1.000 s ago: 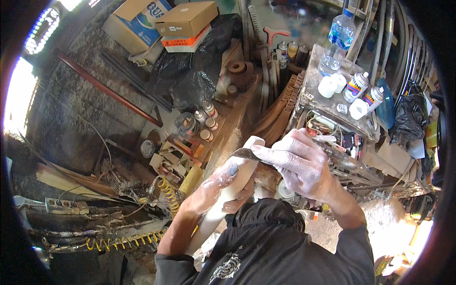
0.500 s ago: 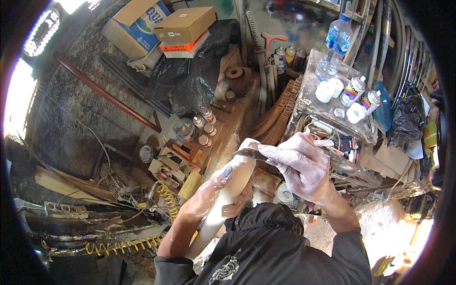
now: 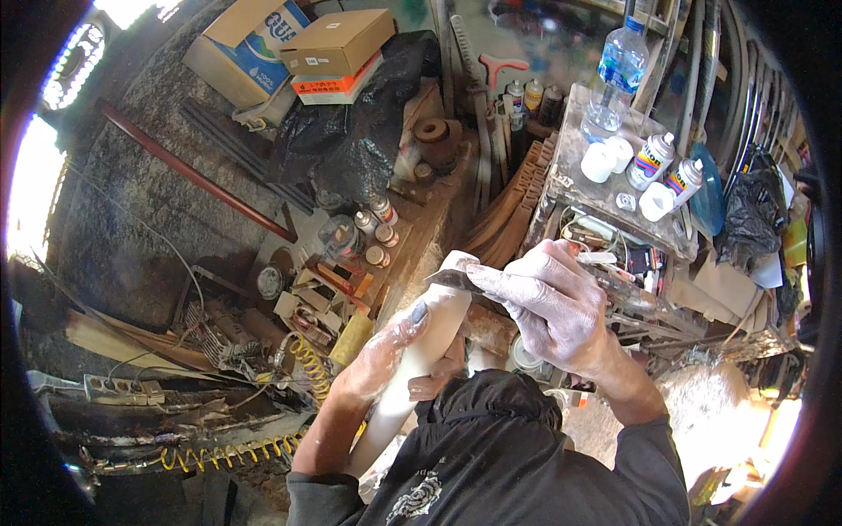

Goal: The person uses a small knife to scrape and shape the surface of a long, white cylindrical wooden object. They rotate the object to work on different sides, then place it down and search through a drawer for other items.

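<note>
White tapered piece held in front of my dark shirt, between my two arms. Its long axis runs obliquely, from the lower left, near my left sleeve, to the upper right; the blunt upper end points away from me, and the lower end is partly hidden. My left grip is closed around the shaft, the thumb lying along the upper left side and the fingers curling round from the right. Across the piece, just below its upper end, lies a dark thin blade, set crosswise to the long axis. My right grip pinches the right end of this blade between thumb and forefinger.

Farther out, to the upper right, a worn desk carries a clear plastic bottle, two spray cans and several white caps. To the left hangs a yellow coiled hose; beyond, at the upper left, sits a brown cardboard box.
</note>
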`<state>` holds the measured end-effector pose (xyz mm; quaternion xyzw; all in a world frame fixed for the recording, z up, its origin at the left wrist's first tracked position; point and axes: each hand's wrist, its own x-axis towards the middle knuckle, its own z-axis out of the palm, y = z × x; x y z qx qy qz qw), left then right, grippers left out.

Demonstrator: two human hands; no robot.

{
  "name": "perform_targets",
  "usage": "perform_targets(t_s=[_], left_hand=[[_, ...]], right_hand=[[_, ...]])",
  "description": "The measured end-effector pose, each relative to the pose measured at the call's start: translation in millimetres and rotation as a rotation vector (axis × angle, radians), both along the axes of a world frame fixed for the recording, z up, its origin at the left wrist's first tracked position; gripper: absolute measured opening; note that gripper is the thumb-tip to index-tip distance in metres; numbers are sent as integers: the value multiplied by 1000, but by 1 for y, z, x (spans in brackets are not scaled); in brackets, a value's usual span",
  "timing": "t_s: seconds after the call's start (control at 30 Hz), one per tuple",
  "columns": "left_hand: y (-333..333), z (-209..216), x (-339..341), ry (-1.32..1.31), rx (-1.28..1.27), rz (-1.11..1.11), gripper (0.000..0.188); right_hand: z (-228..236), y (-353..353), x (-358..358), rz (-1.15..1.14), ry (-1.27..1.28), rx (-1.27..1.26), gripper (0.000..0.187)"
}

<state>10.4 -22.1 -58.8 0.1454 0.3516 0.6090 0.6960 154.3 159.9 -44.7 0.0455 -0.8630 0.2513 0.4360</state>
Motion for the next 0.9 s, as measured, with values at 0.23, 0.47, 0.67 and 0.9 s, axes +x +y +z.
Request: perform_targets(t_s=[0.23,0.47,0.67,0.9], left_hand=[[3,3,0,81,14,6,63],[4,7,2,154,-7,62,63],[4,2,-2,161,5,28,64],[4,-5,-2,12,31,35,56]], right_hand=[[-2,2,1,45,-26,-2,44],[1,4,-2,60,-1,-3,35],[-2,5,-4,85,-44,24,43],[-1,10,-10,197,-169,-735,27]])
